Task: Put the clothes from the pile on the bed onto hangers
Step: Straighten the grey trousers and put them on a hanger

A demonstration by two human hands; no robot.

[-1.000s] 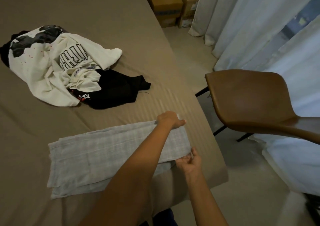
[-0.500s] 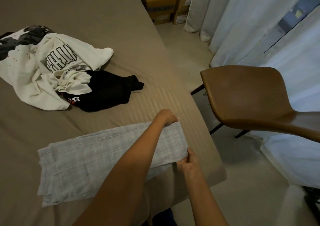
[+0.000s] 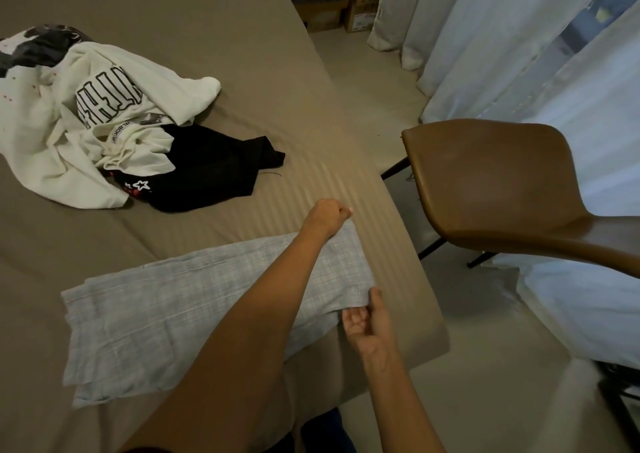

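Bed (image 3: pixel 207 19) beside the chair (image 3: pixel 485 182) holds the grey plaid piece (image 3: pixel 156 314) flat, fingers of my left hand (image 3: pixel 329 217) and right hand (image 3: pixel 367 322) pinching its chair-side corners, pile (image 3: pixel 104 106) waits farther off, no hanger seen, so barely started imo.

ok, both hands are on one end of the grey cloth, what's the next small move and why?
Probably lift that end off the bed. The left hand grips the far corner of the grey checked garment and the right hand seems to pinch the near corner; it lies flat, and no hanger is in view.
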